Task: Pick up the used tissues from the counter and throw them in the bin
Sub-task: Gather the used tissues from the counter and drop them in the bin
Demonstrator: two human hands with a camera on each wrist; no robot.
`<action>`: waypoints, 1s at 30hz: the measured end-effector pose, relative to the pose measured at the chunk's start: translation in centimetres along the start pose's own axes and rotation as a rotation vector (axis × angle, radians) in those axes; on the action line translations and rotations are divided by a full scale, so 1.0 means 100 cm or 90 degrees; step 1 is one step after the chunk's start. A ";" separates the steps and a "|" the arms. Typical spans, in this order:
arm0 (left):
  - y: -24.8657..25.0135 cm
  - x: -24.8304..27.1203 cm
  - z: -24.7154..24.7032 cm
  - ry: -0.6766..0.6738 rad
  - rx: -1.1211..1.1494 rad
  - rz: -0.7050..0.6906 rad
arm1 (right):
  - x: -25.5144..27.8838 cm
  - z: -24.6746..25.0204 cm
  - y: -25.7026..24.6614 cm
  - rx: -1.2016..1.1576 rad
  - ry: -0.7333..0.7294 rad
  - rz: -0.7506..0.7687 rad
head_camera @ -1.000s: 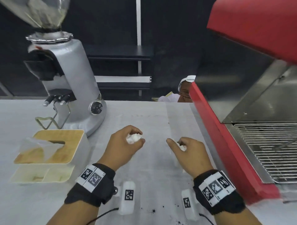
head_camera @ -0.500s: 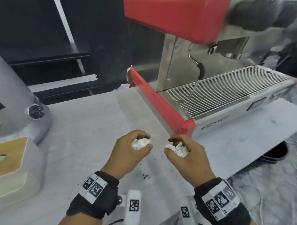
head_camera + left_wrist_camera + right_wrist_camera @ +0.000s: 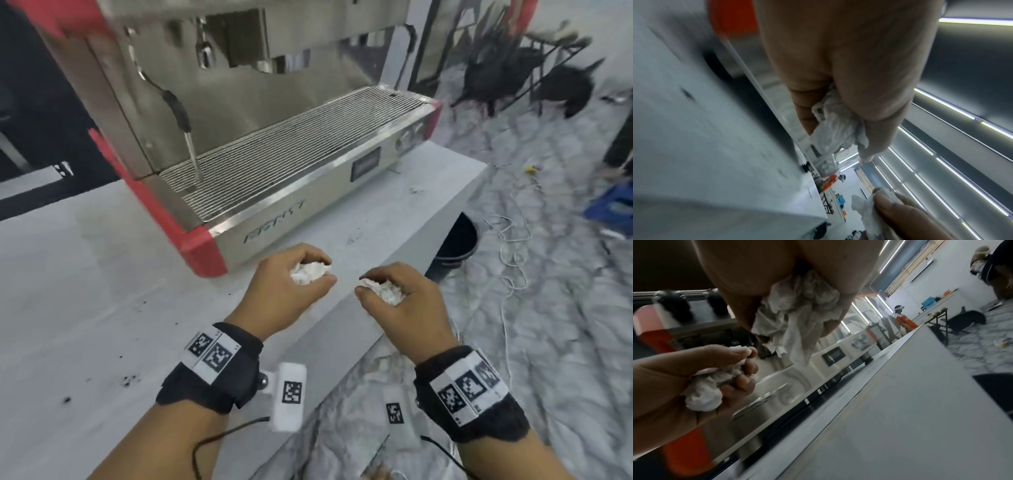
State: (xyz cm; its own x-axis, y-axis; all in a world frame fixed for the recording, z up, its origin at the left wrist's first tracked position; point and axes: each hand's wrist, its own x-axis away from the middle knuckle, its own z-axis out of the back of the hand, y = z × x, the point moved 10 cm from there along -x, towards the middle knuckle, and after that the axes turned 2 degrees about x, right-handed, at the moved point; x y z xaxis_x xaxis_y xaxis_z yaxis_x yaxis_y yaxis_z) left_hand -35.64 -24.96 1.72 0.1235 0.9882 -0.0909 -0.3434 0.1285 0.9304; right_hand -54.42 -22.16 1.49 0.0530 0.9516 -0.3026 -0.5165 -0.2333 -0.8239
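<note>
My left hand [image 3: 301, 274] grips a crumpled white tissue [image 3: 310, 272] above the white counter [image 3: 102, 308], just in front of the espresso machine. In the left wrist view that tissue [image 3: 835, 128] bulges out between thumb and fingers. My right hand [image 3: 387, 291] grips a second crumpled tissue [image 3: 388, 291] over the counter's front edge; in the right wrist view this tissue [image 3: 797, 313] hangs loosely from the fist, with the left hand's tissue [image 3: 713, 386] at lower left. A dark round bin [image 3: 457, 240] stands on the floor past the counter's right end, partly hidden by the counter.
A red and steel espresso machine [image 3: 274, 154] fills the counter's back, its steam wand [image 3: 181, 126] hanging over the drip grate. Coffee grounds dot the counter. White cables [image 3: 510, 260] trail over the marbled floor beside the bin. Dark chairs [image 3: 534, 78] and a blue crate [image 3: 613, 205] stand farther right.
The view has swung right from the grinder and tissue box to the espresso machine, counter end and bin. Both hands have moved right with it, each still holding its tissue.
</note>
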 end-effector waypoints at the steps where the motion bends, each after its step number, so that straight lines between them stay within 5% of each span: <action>1: 0.009 -0.009 -0.021 -0.007 -0.001 -0.009 | -0.006 0.021 0.013 0.003 0.010 -0.007; 10: 0.074 -0.078 -0.205 -0.095 -0.002 -0.051 | -0.032 0.192 0.115 0.039 0.116 -0.066; 19: 0.085 -0.157 -0.323 -0.184 0.008 -0.057 | -0.062 0.272 0.209 0.029 0.195 -0.164; 30: 0.091 -0.365 -0.431 -0.235 0.001 -0.095 | -0.226 0.347 0.317 0.082 0.250 -0.220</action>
State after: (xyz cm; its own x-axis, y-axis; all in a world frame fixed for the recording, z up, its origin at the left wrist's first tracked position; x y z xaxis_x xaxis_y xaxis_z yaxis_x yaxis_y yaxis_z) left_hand -83.40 -56.26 -1.84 0.4987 0.8619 -0.0914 -0.2951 0.2680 0.9171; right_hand -101.61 -44.16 -1.12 0.5412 0.8166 -0.2006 -0.5114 0.1303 -0.8494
